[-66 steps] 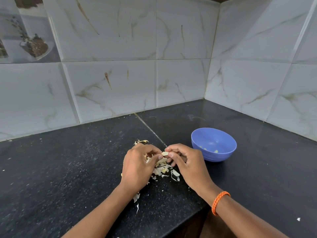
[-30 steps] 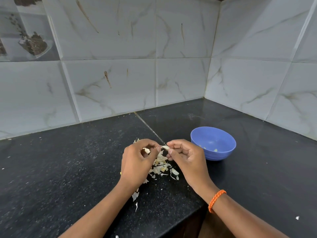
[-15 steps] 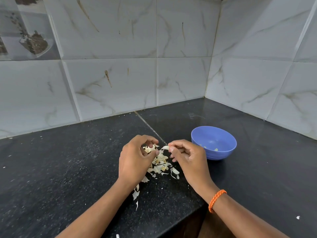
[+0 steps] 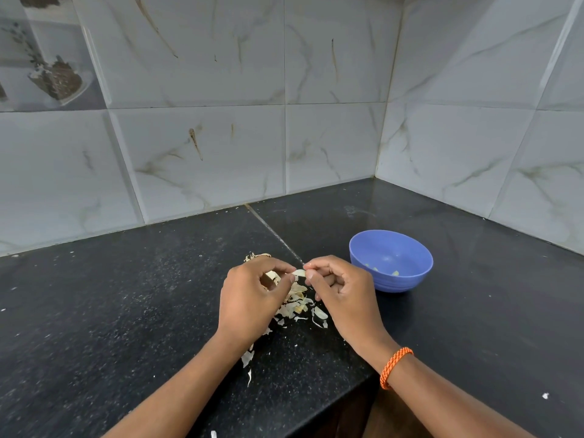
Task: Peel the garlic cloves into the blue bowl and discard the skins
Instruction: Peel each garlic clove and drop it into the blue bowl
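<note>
My left hand (image 4: 249,298) and my right hand (image 4: 341,292) meet over the black counter (image 4: 126,311), fingertips together on a small pale garlic clove (image 4: 299,273). Both hands pinch it, the left with thumb and forefinger, the right with curled fingers. More garlic shows inside the left hand's curl. A heap of papery skins (image 4: 300,306) lies on the counter under and between the hands. The blue bowl (image 4: 410,281) stands just right of my right hand, with a few peeled pieces (image 4: 395,273) at its bottom.
The counter sits in a corner of marbled wall tiles (image 4: 205,153) at the back and right. Its front edge (image 4: 316,415) runs diagonally under my forearms. Stray skin flakes (image 4: 247,358) lie near my left wrist, and one white speck (image 4: 545,396) at the far right.
The hands parted slightly with the left pulling away, then came back together at the clove. The bowl and skin heap have stayed put.
</note>
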Demonstrator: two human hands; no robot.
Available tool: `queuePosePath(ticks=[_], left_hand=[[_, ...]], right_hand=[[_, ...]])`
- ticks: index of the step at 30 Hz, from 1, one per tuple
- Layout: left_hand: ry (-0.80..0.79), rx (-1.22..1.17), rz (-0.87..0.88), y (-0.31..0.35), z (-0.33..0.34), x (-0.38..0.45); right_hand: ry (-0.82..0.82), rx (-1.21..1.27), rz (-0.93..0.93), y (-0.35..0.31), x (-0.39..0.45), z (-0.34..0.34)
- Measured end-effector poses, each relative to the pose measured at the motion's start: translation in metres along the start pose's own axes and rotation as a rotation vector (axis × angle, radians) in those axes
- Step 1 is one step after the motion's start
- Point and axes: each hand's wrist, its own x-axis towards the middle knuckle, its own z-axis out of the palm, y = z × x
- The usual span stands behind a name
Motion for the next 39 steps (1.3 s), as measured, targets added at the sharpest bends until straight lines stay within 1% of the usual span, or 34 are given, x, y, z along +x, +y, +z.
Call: queuePosePath(ticks=[4, 6, 15, 22, 26, 29, 33, 36, 39], left_hand=[[0.058, 0.190, 0.059, 0.0025, -0.0006, -0.0019], [0.088, 0.244, 0.081, 0.0033, -0.0007, -0.0026], [0.127, 0.250, 0.072, 0.0048, 0.0013, -0.0045], [0.096, 0.244, 0.073, 0.0062, -0.0001, -0.0046], [0.081, 0.280, 0.085, 0.0069, 0.0004, -0.0043], [0.074, 0.217, 0.078, 0.0088, 0.0008, -0.0043], [0.068, 0.067, 0.015, 0.0088, -0.0001, -0.0032], [0.053, -0.016, -0.003, 0.0095, 0.0003, -0.0027], [0.038, -0.034, -0.012, 0.0085, -0.0007, -0.0027]], right_hand=[[-0.033, -0.033, -0.035, -0.0031, -0.0020, 0.0008], [-0.036, -0.070, -0.067, -0.0044, -0.0026, 0.0015], [-0.026, -0.182, -0.147, -0.0036, -0.0016, 0.0021], [-0.061, -0.123, -0.140, -0.0074, -0.0047, 0.0026], [-0.049, -0.149, -0.176, -0.0074, -0.0048, 0.0022], [-0.058, -0.105, -0.160, -0.0047, -0.0047, 0.0021], [-0.082, 0.072, -0.050, -0.0037, -0.0032, 0.0019], [-0.081, 0.198, -0.006, -0.0050, -0.0010, 0.0009], [-0.077, 0.212, 0.010, -0.0035, -0.0004, -0.0003]])
